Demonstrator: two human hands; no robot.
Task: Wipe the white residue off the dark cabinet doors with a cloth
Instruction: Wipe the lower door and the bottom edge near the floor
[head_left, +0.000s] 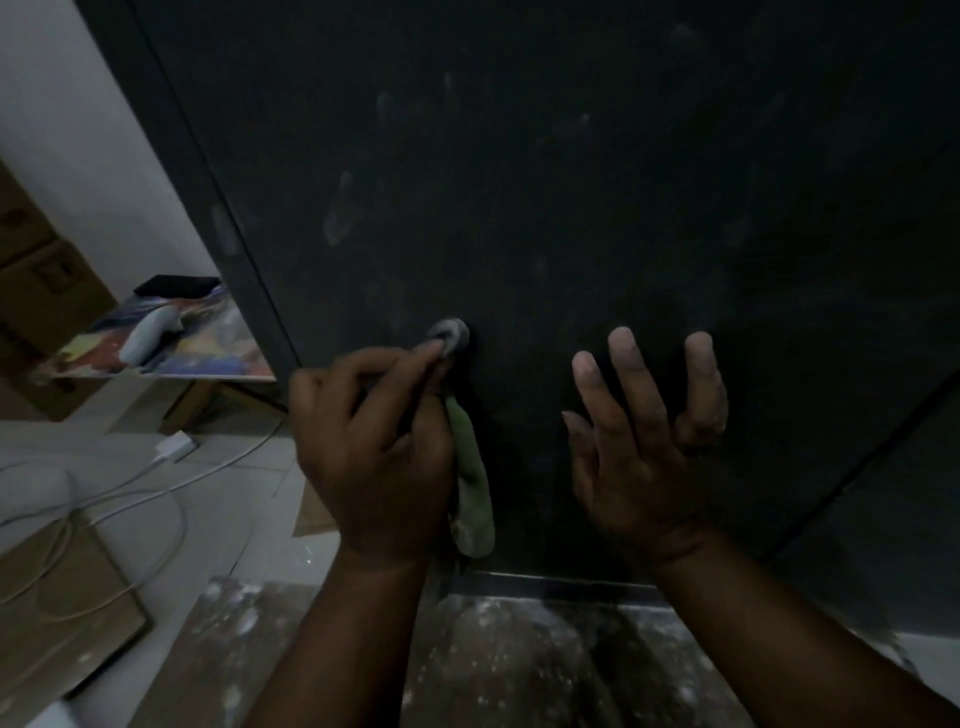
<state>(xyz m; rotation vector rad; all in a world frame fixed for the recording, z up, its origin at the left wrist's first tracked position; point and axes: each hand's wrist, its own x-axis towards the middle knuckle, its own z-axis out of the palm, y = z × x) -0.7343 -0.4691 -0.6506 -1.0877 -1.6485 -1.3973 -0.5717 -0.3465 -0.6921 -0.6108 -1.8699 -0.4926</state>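
- The dark cabinet door (571, 208) fills most of the view; its left edge slants down from the top to just beside the left hand (374, 447).
- The left hand's fingers (415, 358) curl round a green cloth (472, 483), pressing a grey-smeared tip against the door; the rest of the cloth hangs below the fist.
- The right hand (644, 441) lies flat on the door, fingers straight and spread, holding nothing.
- Faint white residue (340, 218) smudges the door above both hands.
- A seam (857, 473) runs diagonally right of the right hand.
- Left of the door: tiled floor (234, 499) with white cables (130, 493) and cardboard (57, 608).
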